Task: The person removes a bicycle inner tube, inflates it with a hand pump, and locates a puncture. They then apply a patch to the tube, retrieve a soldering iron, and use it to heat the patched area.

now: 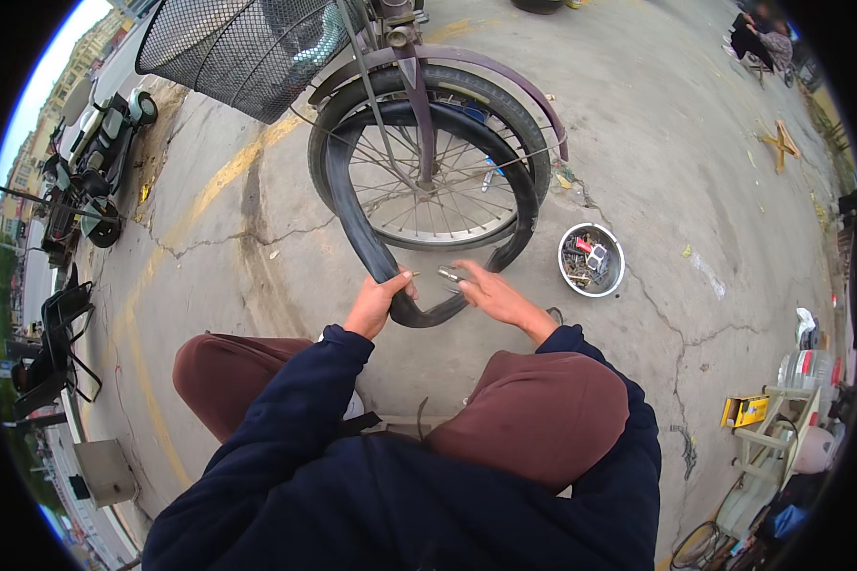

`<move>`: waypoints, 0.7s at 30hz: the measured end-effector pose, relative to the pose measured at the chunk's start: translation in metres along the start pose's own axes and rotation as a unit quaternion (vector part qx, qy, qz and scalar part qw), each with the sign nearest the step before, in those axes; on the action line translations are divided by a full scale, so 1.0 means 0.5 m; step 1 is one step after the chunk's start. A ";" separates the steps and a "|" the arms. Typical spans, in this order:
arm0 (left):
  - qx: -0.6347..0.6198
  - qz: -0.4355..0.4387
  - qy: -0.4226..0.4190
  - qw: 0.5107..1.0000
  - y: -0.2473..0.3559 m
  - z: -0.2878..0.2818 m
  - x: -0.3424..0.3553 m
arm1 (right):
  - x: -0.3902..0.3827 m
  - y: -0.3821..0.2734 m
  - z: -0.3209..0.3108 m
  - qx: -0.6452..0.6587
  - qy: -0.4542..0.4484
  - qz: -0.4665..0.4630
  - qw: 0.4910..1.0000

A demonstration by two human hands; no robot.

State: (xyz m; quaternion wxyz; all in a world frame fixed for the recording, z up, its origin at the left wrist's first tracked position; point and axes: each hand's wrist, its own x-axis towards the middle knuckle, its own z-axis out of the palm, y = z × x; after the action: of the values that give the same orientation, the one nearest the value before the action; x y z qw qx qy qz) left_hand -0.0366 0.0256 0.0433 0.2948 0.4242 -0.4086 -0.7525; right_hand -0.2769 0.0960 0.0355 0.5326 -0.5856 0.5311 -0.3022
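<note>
keeping the small gap between the two hands in view matters most, for across it a stubby brass-coloured valve stem (pixel 415 274) and a small slender silver metal fitting (pixel 449 275) are held apart, nearly level with each other; the stem is seen at the thumb side of the left hand (pixel 376 305), by which the thick black rubber inner tube (pixel 364 233) is gripped low on its loop, and its short axis is turned roughly sideways, toward the right; the fitting appears to be pinched at the fingertips of the right hand (pixel 500 293), with its long axis slanted slightly down to the right; the stem is thus found just left of the fitting, and the left hand is the nearer to it; the tube's loop is spread upward from the hands, before the spoked silver-rimmed bicycle wheel (pixel 436 236); whether stem and fitting are exactly aligned cannot be told
</note>
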 end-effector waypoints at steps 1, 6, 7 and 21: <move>0.014 -0.009 0.002 1.000 0.002 0.000 0.004 | 0.010 0.000 0.004 -0.006 0.002 -0.005 1.000; 0.096 -0.008 -0.009 0.995 0.003 -0.012 0.015 | 0.040 -0.004 0.022 -0.114 -0.002 -0.014 0.993; 0.100 -0.010 -0.009 0.995 0.003 -0.014 0.017 | 0.042 -0.007 0.023 -0.123 0.002 -0.001 0.992; 0.189 -0.054 -0.056 0.979 0.017 -0.023 0.030 | 0.055 -0.018 0.032 -0.291 0.056 -0.188 0.936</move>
State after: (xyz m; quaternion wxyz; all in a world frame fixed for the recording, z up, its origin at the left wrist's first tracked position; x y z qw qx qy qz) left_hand -0.0324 0.0053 0.0413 0.1447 0.4511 -0.5355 -0.6992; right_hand -0.2526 0.0737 0.0342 0.2418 -0.7866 0.5045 -0.2614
